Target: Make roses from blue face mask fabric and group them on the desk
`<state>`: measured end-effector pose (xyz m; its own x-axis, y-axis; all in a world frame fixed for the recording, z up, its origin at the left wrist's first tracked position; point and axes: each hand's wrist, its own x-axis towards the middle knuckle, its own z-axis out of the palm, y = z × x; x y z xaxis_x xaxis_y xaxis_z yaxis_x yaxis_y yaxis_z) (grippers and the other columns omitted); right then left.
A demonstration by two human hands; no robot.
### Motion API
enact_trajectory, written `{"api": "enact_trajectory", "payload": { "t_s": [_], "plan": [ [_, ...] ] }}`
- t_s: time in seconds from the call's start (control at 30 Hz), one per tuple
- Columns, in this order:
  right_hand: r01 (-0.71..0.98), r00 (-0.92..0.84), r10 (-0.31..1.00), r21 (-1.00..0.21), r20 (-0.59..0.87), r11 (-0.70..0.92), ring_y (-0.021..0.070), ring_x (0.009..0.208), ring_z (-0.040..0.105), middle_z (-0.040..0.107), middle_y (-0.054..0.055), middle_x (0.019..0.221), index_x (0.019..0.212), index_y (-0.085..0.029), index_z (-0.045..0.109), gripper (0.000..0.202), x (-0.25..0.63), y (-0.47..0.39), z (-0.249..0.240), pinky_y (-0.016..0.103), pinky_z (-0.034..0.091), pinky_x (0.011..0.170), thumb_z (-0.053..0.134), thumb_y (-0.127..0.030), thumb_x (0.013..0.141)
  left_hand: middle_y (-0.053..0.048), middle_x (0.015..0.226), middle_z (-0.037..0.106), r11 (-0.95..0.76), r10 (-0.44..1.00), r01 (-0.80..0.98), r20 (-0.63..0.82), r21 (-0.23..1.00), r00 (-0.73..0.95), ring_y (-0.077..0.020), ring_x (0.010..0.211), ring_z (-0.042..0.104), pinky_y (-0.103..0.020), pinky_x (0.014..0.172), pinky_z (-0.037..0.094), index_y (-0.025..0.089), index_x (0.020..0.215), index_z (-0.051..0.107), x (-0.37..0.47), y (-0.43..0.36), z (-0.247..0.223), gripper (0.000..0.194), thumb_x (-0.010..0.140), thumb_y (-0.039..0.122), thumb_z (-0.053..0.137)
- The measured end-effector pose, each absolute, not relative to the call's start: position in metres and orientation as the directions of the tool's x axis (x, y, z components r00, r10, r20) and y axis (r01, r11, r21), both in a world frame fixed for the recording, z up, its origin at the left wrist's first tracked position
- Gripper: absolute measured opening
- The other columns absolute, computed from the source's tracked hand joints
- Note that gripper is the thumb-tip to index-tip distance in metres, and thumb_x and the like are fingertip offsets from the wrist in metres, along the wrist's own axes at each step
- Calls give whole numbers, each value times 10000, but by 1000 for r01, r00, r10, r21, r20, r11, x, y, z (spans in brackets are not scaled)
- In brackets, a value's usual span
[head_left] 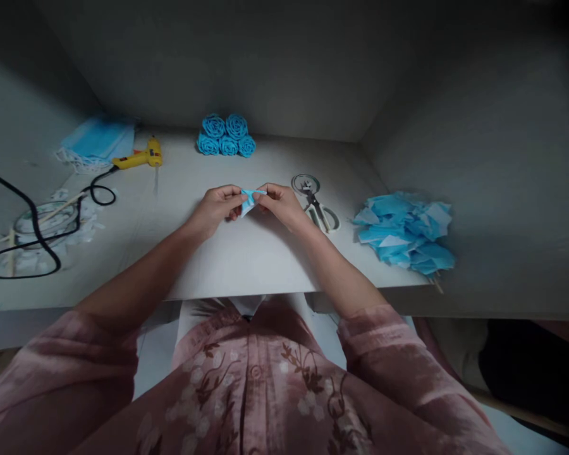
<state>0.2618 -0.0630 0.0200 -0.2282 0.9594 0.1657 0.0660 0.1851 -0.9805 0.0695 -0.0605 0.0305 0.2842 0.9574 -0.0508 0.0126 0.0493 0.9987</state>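
Between my two hands is a small folded piece of blue and white fabric (249, 201), a bit above the table top. My left hand (217, 207) pinches its left edge between thumb and fingers. On the opposite side, my right hand (279, 201) grips its upper right corner in the same way. The piece narrows to a white point at its lower left. Scissors (318, 212) with white handles lie on the table just right of my right hand, beside a small round dish (306, 184).
Several rolled blue rosettes (227, 135) are stacked at the back. A yellow glue gun (140, 155) with a black cord lies left, near blue face masks (97, 140). White scraps (52, 221) are at far left. Cut blue fabric pieces (403, 230) are heaped right, by the side wall (493, 164).
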Motion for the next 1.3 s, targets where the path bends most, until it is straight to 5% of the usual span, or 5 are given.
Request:
{"api": "enact_trajectory", "payload": {
  "t_s": [0.27,0.4,0.7,0.87,1.3],
  "plan": [
    [67,-262,959,-990,106,128,118,665,545,613,-23,704,798,-194,634,540,261,-68,26,272,439,642,859,-681,734,30,546,578,40,970,-38,-30,998,240,-82,453,493,-219,471,340,172,749,644,71,-59,30,118,832,206,720],
    [68,-253,962,-990,102,123,110,641,526,600,-40,695,768,-200,594,552,260,-65,22,266,430,612,897,-649,663,20,558,591,33,963,-65,-15,997,268,-82,472,501,-216,485,338,170,755,653,70,-58,26,168,810,266,780],
    [62,-258,955,-984,144,166,106,644,502,546,-55,685,748,-210,572,376,262,-65,22,274,428,651,795,-513,755,-25,646,647,90,944,-185,-24,979,328,-121,546,573,-234,497,418,159,810,676,68,-59,28,336,774,454,835],
    [72,-263,954,-983,147,171,105,642,480,537,-55,656,716,-214,550,427,261,-66,24,265,399,633,836,-531,742,-18,613,646,30,957,-39,-17,999,290,-96,517,543,-227,518,396,149,760,707,68,-59,28,243,788,358,828],
    [-14,-107,982,-988,154,153,136,697,531,607,-8,718,763,-208,683,582,258,-67,27,284,479,660,867,-751,664,-11,573,626,13,957,8,-15,1000,291,-88,512,524,-229,525,373,158,661,683,71,-63,31,212,775,308,779]
  ]
}}
